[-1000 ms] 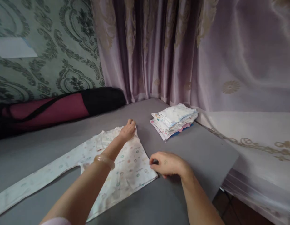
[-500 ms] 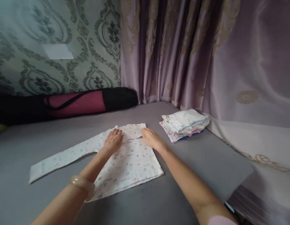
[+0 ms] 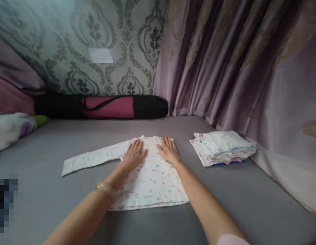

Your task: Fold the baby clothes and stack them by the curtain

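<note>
A small white long-sleeved shirt [image 3: 154, 180] with a faint coloured print lies on the grey bed sheet. One sleeve [image 3: 90, 159] stretches out to the left; the other is folded across the top of the body. My left hand [image 3: 134, 154] rests flat on the upper left of the shirt, fingers spread. On the folded sleeve at the upper right, my right hand [image 3: 168, 149] lies flat with its fingers stretched out. A bracelet [image 3: 105, 189] circles my left wrist.
To the right is a stack of folded clothes [image 3: 224, 146]. A long black and dark pink bag [image 3: 109, 107] lies along the patterned wall. Purple curtains [image 3: 224, 61] hang at the right. A white plush toy [image 3: 12, 129] sits at the far left.
My right hand has gone from gripping the folded sleeve's edge to lying flat on it. My left hand still presses the shirt, fingers now more spread. The view has swung left.
</note>
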The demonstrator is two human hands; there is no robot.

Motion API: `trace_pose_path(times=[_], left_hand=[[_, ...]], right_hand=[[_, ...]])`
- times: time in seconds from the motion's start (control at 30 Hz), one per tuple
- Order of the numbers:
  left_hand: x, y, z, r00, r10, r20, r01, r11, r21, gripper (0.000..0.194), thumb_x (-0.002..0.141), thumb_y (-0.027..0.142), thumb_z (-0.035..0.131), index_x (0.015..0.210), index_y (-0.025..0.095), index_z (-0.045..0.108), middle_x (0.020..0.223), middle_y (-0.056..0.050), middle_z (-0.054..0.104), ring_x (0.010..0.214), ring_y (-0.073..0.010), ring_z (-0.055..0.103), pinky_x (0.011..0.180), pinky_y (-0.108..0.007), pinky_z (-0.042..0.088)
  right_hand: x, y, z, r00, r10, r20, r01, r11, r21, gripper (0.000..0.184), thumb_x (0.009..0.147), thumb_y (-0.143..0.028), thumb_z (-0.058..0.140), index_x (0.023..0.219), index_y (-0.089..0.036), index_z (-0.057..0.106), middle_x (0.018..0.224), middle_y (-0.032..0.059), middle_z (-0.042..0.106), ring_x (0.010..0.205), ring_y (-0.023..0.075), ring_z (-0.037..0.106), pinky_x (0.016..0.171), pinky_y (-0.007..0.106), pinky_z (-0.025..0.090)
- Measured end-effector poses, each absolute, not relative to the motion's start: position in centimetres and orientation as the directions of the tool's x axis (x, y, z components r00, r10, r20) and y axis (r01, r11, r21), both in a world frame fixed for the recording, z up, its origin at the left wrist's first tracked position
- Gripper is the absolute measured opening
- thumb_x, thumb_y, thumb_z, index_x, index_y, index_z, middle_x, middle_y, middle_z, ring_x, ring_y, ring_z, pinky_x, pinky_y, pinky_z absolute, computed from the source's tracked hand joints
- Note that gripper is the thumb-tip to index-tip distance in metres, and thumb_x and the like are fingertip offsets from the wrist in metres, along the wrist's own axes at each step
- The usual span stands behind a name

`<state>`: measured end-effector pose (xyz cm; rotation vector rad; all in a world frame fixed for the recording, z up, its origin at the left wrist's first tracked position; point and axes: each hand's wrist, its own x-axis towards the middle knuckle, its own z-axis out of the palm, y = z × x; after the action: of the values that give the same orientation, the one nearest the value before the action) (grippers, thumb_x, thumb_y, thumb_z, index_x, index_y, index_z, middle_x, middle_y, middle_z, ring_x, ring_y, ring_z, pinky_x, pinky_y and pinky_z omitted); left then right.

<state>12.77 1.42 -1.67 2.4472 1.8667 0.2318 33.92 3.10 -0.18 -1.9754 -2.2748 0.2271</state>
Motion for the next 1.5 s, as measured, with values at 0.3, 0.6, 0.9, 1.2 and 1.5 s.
trace_pose_path(times=[0.3,0.6,0.9,1.2,1.5], left_hand=[[13.6,3.2,0.7,0.242,0.962,0.124,0.962,-0.255,0.1,0.059,0.098,0.042,0.02,0.145,0.009,0.035,0.153,-0.015,0.031,0.144,-0.0283,0.021,0.115,-0.043,0.018],[13.0,3.4,-1.3,0.226,0.969,0.103,0.954,-0.241,0.179,0.065,0.095,0.052,0.024,0.147,0.015,0.031,0.154,-0.012,0.03,0.141,-0.0325,0.025,0.113,-0.048,0.02],[10.8,5.8,3.5,0.154,0.986,-0.06,0.919,-0.12,0.376,0.05,0.094,0.048,0.028,0.13,0.024,0.052,0.138,-0.01,0.053,0.126,-0.0258,0.049,0.101,-0.04,0.038],[-3.2,-0.3,2.7,-0.432,0.902,0.002,0.889,0.426,0.168,0.047,0.091,0.035,0.033,0.124,0.012,0.056,0.126,-0.022,0.056,0.118,-0.0387,0.052,0.091,-0.048,0.044],[-9.1,-3.8,1.4,-0.682,0.731,0.026,0.716,0.66,0.23,0.055,0.083,0.046,0.044,0.109,0.001,0.062,0.119,-0.031,0.055,0.115,-0.0431,0.05,0.089,-0.049,0.044]], right_hand=[[31.5,4.3,2.3,-0.305,0.95,0.075,0.935,0.313,-0.166,0.059,0.098,-0.043,0.019,0.15,-0.016,0.028,0.159,0.0098,0.014,0.146,0.0247,0.004,0.116,0.047,-0.001],[30.6,5.0,0.2,-0.363,0.932,-0.019,0.914,0.353,-0.199,0.06,0.098,-0.043,0.015,0.151,-0.016,0.025,0.158,0.0056,0.021,0.146,0.0237,0.008,0.116,0.045,0.004],[27.7,4.8,1.8,-0.387,0.922,0.022,0.905,0.384,-0.18,0.056,0.096,-0.03,0.026,0.149,-0.013,0.028,0.157,0.0094,0.021,0.146,0.024,0.008,0.116,0.048,0.001],[22.1,4.7,0.2,-0.428,0.902,0.059,0.865,0.428,-0.263,0.063,0.098,-0.041,0.018,0.149,-0.005,0.027,0.157,0.0115,0.022,0.145,0.0223,0.012,0.117,0.041,0.002],[22.3,5.2,-0.1,-0.438,0.899,0.016,0.872,0.428,-0.238,0.064,0.098,-0.042,0.018,0.149,-0.006,0.025,0.157,0.0111,0.019,0.146,0.022,0.01,0.116,0.041,0.001]])
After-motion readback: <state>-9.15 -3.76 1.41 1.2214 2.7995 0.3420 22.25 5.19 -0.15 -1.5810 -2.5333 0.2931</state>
